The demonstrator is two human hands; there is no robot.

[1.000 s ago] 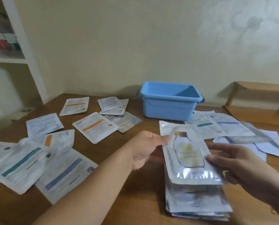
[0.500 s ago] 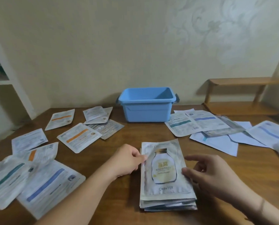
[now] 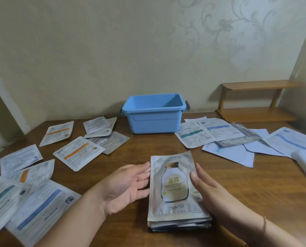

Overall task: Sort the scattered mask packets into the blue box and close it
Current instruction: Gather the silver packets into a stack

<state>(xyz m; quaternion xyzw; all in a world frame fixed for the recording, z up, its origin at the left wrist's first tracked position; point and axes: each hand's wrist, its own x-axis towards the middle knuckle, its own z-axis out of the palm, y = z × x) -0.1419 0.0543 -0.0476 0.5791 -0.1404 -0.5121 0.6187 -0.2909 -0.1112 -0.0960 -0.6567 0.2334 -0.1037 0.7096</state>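
brown wooden table [image 3: 255,193]: open blue plastic box [image 3: 153,114] at 12 o'clock, apparently empty, lid unseen. left hand [image 3: 125,186] and right hand [image 3: 209,189], fingers straight, flank stacked foil mask packets [image 3: 175,189]; loose packets [image 3: 79,152] at 9 and 2 o'clock. sorting barely begun.

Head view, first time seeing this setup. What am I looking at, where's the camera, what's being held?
No robot here: a person works bare-handed, and the single camera sits on their head, looking forward and down. The left hand and right hand lie open, straight fingers against the two sides of a stack of mask packets on the wooden table; neither grips it. Behind stands the blue box, open, with no lid visible. Loose packets lie scattered left and right.
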